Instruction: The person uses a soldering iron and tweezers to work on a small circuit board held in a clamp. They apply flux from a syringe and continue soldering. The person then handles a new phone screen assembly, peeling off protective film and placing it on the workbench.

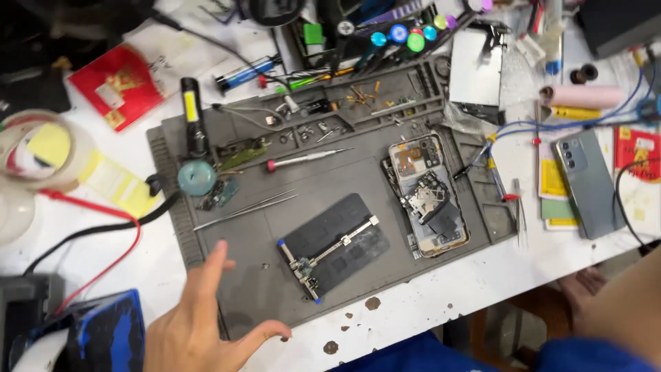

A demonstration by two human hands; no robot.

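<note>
Carefully: your left hand (200,320), fingers spread and empty, hovers over the grey mat (261,275); approach the tweezers (244,209) low, avoiding the clamped board (329,258).

Your right hand is out of view.

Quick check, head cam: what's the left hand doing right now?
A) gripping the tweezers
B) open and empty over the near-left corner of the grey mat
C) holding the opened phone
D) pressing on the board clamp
B: the left hand is spread open with nothing in it, over the near-left corner of the grey mat; the tweezers, the board clamp and the opened phone all lie apart from it.
</note>
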